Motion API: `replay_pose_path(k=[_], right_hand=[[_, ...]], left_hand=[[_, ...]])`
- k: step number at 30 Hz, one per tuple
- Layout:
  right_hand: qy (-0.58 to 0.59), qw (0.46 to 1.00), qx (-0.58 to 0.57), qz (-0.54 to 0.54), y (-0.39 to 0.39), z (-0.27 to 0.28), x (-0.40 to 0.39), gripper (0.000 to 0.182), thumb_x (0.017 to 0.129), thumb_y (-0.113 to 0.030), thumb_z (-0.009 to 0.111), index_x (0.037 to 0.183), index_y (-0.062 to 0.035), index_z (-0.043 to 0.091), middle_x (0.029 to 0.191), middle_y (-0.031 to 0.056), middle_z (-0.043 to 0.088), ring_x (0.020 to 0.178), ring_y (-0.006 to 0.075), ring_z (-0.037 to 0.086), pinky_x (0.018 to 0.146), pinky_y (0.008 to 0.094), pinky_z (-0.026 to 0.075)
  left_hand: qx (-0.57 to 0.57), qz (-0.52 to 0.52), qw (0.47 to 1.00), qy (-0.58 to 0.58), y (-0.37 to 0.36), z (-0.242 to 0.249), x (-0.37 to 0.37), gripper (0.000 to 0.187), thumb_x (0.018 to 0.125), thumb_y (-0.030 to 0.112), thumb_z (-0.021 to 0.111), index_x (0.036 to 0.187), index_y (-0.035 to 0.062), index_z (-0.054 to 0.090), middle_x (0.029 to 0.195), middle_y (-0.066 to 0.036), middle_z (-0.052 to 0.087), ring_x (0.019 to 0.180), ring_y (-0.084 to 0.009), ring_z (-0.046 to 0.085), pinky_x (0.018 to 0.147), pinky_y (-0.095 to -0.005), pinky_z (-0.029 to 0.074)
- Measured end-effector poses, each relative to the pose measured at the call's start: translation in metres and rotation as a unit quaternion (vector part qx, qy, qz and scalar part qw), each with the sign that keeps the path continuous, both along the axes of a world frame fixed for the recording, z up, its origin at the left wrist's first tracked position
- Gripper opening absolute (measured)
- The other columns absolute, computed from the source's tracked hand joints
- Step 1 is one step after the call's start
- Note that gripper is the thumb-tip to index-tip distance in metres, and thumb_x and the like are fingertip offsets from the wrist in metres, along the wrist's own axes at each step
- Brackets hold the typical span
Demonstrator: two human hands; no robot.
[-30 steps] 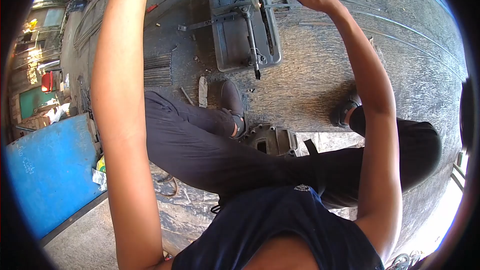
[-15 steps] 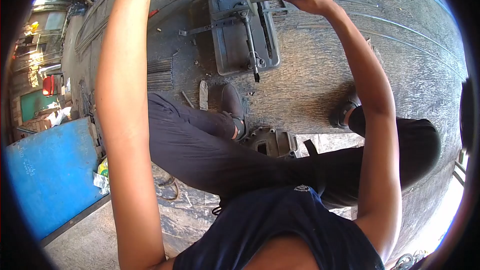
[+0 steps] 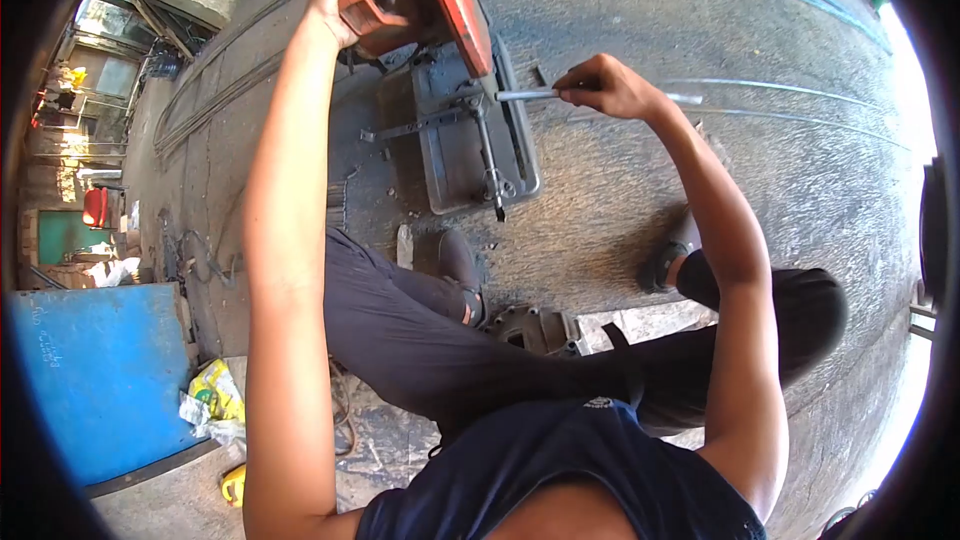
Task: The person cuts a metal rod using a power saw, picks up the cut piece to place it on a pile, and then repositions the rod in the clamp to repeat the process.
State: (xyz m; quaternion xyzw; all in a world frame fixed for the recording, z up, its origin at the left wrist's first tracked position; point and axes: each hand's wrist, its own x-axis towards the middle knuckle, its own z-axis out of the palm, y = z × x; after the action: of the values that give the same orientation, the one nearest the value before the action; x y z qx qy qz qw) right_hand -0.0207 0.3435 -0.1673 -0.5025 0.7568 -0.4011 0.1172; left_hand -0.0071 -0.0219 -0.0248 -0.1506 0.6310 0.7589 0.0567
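At the top of the view, my left hand (image 3: 338, 2) is wrapped around the red housing of a chop saw (image 3: 462, 15), near its motor. My right hand (image 3: 612, 88) pinches a thin metal bar (image 3: 525, 95), which sticks out on both sides of the fingers. The bar's left end sits right at the lower tip of the saw's red guard, over the grey base (image 3: 437, 165). On that base is the clamp screw (image 3: 488, 150) of the saw's vise, just below the bar's end. Both arms reach forward, away from my body.
Long metal rods (image 3: 800, 90) lie across the floor beyond my right hand. An engine-like metal casing (image 3: 540, 330) is under my legs. At the left stand a blue panel (image 3: 105, 370) and a yellow packet (image 3: 220, 390). My shoes (image 3: 458, 270) flank the saw's near side.
The view has tilted up, so the saw and both hands appear lower and more of the red housing shows. The bar in my right hand now shows a brighter face.
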Motion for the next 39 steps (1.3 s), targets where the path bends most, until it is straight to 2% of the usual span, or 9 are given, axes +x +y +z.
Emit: replay_pose_path(k=[3, 10, 13, 15, 16, 19, 26, 29, 39], right_hand=[[-0.162, 0.986, -0.009, -0.047, 0.027, 0.055, 0.012, 0.029, 0.086, -0.017, 0.067, 0.108, 0.0009, 0.070, 0.070, 0.0033, 0.063, 0.062, 0.0089, 0.052, 0.056, 0.0263, 0.043], [-0.062, 0.995, 0.005, -0.073, 0.060, 0.165, 0.017, 0.021, 0.089, -0.009, 0.065, 0.104, 0.0044, 0.066, 0.074, 0.0061, 0.065, 0.062, 0.0112, 0.055, 0.057, 0.0261, 0.045], [0.098, 0.981, -0.036, -0.161, 0.072, 0.197, 0.016, 0.021, 0.089, -0.014, 0.066, 0.101, 0.0030, 0.066, 0.085, 0.0120, 0.070, 0.078, 0.0168, 0.068, 0.071, 0.0327, 0.054], [0.078, 0.969, -0.060, -0.228, 0.090, 0.222, 0.020, 0.021, 0.091, -0.015, 0.064, 0.104, 0.0018, 0.065, 0.089, 0.0112, 0.071, 0.078, 0.0164, 0.069, 0.070, 0.0301, 0.057], [0.021, 0.957, -0.110, -0.266, 0.098, 0.229, 0.022, 0.022, 0.092, -0.016, 0.063, 0.104, 0.0021, 0.064, 0.090, 0.0114, 0.071, 0.078, 0.0168, 0.070, 0.069, 0.0292, 0.058], [-0.018, 0.882, -0.333, -0.333, 0.117, 0.241, 0.026, 0.024, 0.093, -0.015, 0.062, 0.104, 0.0068, 0.062, 0.098, 0.0165, 0.070, 0.079, 0.0234, 0.071, 0.070, 0.0310, 0.061], [-0.243, 0.631, -0.685, -0.271, 0.072, 0.203, 0.018, 0.034, 0.095, -0.006, 0.054, 0.118, 0.0164, 0.044, 0.113, 0.0272, 0.059, 0.093, 0.0438, 0.065, 0.084, 0.0432, 0.061], [-0.327, 0.585, -0.691, -0.271, 0.053, 0.178, 0.027, 0.036, 0.097, -0.006, 0.051, 0.122, 0.0159, 0.040, 0.124, 0.0291, 0.050, 0.107, 0.0426, 0.058, 0.096, 0.0473, 0.054], [-0.477, 0.581, -0.618, -0.227, 0.005, 0.159, 0.061, 0.032, 0.099, -0.008, 0.046, 0.122, 0.0123, 0.038, 0.124, 0.0261, 0.049, 0.116, 0.0404, 0.054, 0.105, 0.0430, 0.048]], left_hand=[[0.003, 0.029, 1.000, -0.011, 0.004, -0.002, 0.000, 0.045, 0.082, 0.038, 0.066, 0.115, 0.0088, 0.058, 0.099, -0.009, 0.059, 0.089, -0.0282, 0.060, 0.081, -0.0594, 0.054], [0.028, 0.115, 0.989, 0.083, 0.018, -0.009, 0.022, 0.047, 0.080, 0.046, 0.066, 0.106, 0.0072, 0.061, 0.092, -0.007, 0.064, 0.082, -0.0222, 0.065, 0.067, -0.0440, 0.058], [-0.084, 0.216, 0.970, 0.075, 0.021, -0.002, 0.030, 0.053, 0.079, 0.047, 0.069, 0.103, -0.0002, 0.064, 0.096, -0.010, 0.067, 0.084, -0.0196, 0.066, 0.072, -0.0355, 0.055], [-0.417, 0.356, 0.810, 0.211, 0.027, 0.009, 0.042, 0.048, 0.082, 0.039, 0.071, 0.100, -0.0058, 0.065, 0.095, -0.012, 0.069, 0.080, -0.0174, 0.066, 0.074, -0.0298, 0.051], [-0.414, 0.357, 0.810, 0.213, 0.036, 0.021, 0.051, 0.048, 0.082, 0.039, 0.071, 0.100, -0.0058, 0.065, 0.095, -0.012, 0.069, 0.080, -0.0174, 0.066, 0.074, -0.0298, 0.051], [-0.281, 0.303, 0.823, 0.389, 0.077, 0.058, 0.083, 0.026, 0.092, 0.020, 0.063, 0.096, -0.0049, 0.067, 0.083, -0.009, 0.069, 0.075, -0.0139, 0.065, 0.069, -0.0271, 0.050], [-0.135, -0.038, 0.925, 0.354, 0.178, 0.051, 0.115, 0.033, 0.096, 0.032, 0.059, 0.094, 0.0013, 0.070, 0.078, -0.003, 0.069, 0.068, -0.0082, 0.062, 0.064, -0.0229, 0.049], [0.008, -0.047, 0.964, 0.263, 0.198, 0.053, 0.120, 0.035, 0.097, 0.031, 0.057, 0.112, -0.0002, 0.062, 0.106, -0.010, 0.067, 0.096, -0.0187, 0.066, 0.089, -0.0290, 0.053], [0.220, 0.110, 0.926, 0.286, 0.211, 0.039, 0.106, 0.024, 0.094, 0.023, 0.063, 0.104, 0.0021, 0.066, 0.102, -0.008, 0.067, 0.097, -0.0158, 0.064, 0.091, -0.0270, 0.053]])
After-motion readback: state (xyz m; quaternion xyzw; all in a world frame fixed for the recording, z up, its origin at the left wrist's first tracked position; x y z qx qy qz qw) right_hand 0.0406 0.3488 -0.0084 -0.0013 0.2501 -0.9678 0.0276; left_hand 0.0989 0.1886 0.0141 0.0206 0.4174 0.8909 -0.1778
